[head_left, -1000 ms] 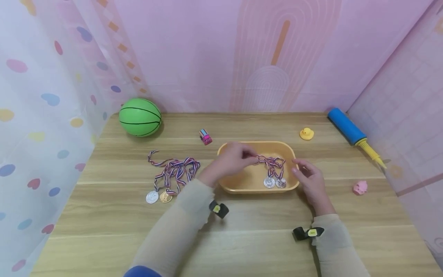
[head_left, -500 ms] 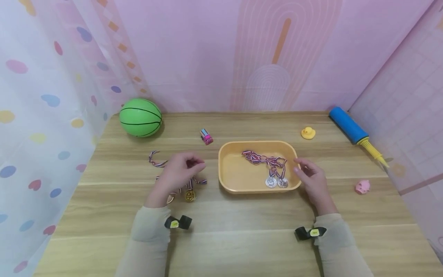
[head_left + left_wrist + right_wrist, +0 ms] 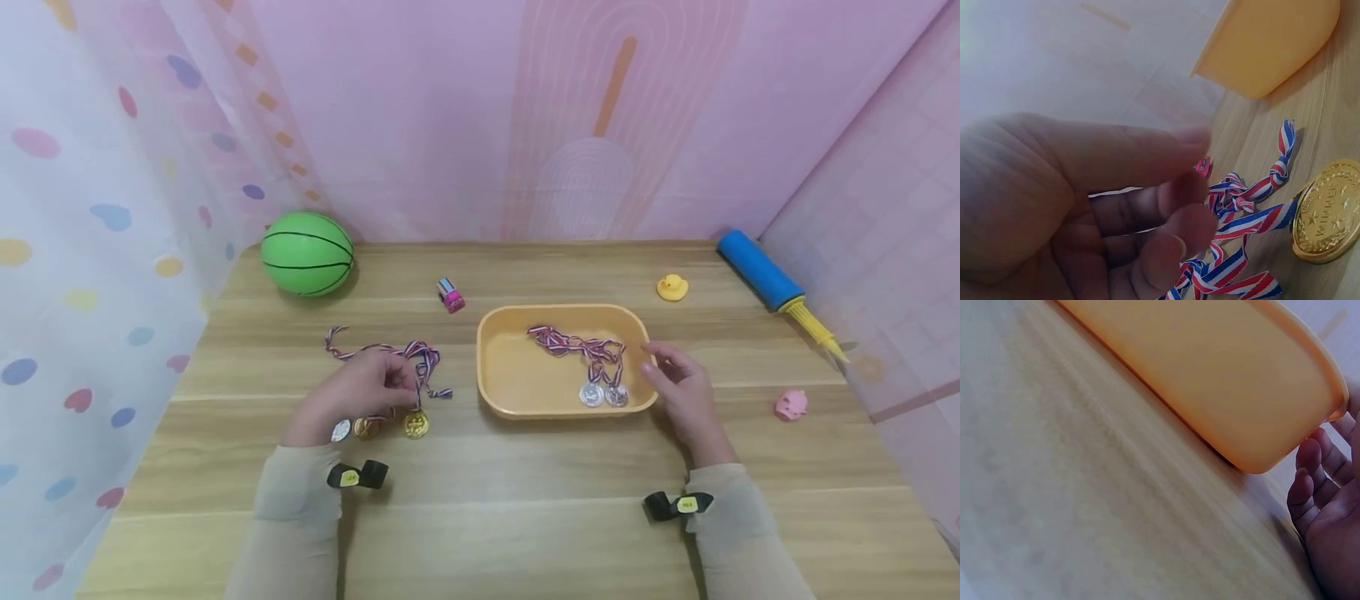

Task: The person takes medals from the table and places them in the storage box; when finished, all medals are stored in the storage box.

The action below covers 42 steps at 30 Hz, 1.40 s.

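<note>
head view: wooden table (image 3: 525, 517), pink walls (image 3: 450, 108), left fingers (image 3: 401, 385) pinching ribbon (image 3: 423, 360), right fingers (image 3: 660, 358) relaxed

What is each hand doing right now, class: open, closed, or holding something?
Left hand: pinches the medal ribbons on the table.
Right hand: open, holds nothing, beside the orange tray.

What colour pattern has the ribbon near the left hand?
The ribbon has red, white and blue stripes, clearest in the left wrist view.

The wooden table (image 3: 525, 517) carries a green ball (image 3: 307, 253), orange tray (image 3: 501, 375), medals (image 3: 390, 392), toys and a pump (image 3: 780, 287).
</note>
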Tool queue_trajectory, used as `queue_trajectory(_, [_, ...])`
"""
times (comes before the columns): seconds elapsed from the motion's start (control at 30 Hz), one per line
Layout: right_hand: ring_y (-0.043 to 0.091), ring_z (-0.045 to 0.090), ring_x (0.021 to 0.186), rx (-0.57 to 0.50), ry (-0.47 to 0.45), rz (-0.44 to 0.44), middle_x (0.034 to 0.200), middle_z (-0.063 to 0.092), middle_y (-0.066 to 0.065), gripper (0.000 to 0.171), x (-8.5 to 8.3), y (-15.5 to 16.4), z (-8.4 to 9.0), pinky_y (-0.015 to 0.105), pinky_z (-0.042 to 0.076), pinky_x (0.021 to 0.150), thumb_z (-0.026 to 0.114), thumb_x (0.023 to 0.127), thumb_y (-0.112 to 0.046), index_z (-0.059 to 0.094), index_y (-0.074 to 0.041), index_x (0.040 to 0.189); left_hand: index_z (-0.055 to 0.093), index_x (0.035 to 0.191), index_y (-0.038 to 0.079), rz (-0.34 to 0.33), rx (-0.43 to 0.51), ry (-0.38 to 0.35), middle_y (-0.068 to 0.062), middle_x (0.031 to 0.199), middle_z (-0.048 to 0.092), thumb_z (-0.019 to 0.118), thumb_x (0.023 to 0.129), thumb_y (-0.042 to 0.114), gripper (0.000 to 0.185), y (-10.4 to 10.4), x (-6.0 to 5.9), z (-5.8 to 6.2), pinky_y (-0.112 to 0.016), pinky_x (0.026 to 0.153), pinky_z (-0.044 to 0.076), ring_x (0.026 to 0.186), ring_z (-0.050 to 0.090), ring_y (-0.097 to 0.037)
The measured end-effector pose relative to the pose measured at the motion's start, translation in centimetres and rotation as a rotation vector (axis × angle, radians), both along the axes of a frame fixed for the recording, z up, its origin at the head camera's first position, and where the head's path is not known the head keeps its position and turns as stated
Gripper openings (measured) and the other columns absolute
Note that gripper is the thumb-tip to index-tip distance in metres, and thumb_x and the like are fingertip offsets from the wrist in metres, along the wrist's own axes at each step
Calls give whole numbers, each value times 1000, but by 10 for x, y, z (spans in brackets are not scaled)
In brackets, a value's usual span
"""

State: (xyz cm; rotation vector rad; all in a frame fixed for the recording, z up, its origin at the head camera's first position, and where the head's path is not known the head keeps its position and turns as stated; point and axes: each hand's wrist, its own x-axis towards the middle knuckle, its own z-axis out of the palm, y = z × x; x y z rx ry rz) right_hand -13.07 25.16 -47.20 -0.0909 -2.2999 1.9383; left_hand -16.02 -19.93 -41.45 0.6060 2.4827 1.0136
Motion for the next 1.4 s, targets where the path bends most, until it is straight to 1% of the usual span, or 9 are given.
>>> queue_trajectory(0.13, [6,46,121,-7,-11,-6,117,60,-10,31,-1,0,1,42,27,113,66,91,-11,61,-3,121,65,80,12,-33,-5,-92,2,69,62,74,82,9,9,1,1,-2,-31,52,49,57,56,-15])
queue_trajectory(0.27, [6,46,122,11,-18,-6,119,59,-10,32,0,-1,3,35,29,112,66,91,-14,61,-4,122,68,83,12,-49,-44,-136,1,74,63,74,81,8,8,5,3,-2,-33,53,50,59,57,-16])
queue_trajectory(0.5, [5,48,119,16,-5,-1,119,60,-7,27,2,0,3,20,34,105,66,92,-13,63,-7,118,67,84,12,64,-153,-193,-2,75,61,77,76,4,15,8,7,-6,-32,55,48,61,56,-18])
queue_trajectory(0.6, [6,47,121,29,-11,7,121,60,-6,29,2,0,2,22,34,106,66,92,-16,63,-8,120,66,85,11,84,-171,-185,-3,75,60,80,74,4,18,9,7,-8,-31,53,47,61,54,-18])
queue_trajectory(0.9, [7,45,122,66,-32,5,123,58,-7,37,0,-1,3,44,29,111,66,92,-19,58,-1,123,60,81,10,73,-179,-73,-2,74,55,84,69,8,28,13,6,-13,-31,58,45,67,50,-18])
queue_trajectory(1.1, [8,45,122,67,-39,2,124,57,-7,36,4,1,0,40,30,111,65,93,-19,58,-2,124,56,82,10,87,-201,-42,-2,75,54,85,68,9,32,16,6,-15,-31,59,43,68,50,-18])
queue_trajectory(1.23, [21,40,132,52,-49,5,124,57,-8,37,5,3,1,43,28,111,65,93,-19,57,0,124,55,83,10,98,-221,-38,-2,75,54,86,68,14,35,21,5,-15,-31,58,42,68,49,-18])
queue_trajectory(1.33, [25,39,134,37,-34,12,124,58,-7,37,4,2,3,47,27,111,65,93,-17,57,2,124,55,85,10,129,-229,-65,-3,76,54,87,68,16,37,23,5,-13,-31,51,43,64,49,-18])
queue_trajectory(1.4, [20,41,131,45,-26,18,122,59,-10,37,2,1,3,46,28,111,65,93,-17,57,2,123,55,87,10,147,-234,-79,-3,76,53,87,67,17,38,23,7,-12,-30,48,42,61,49,-18])
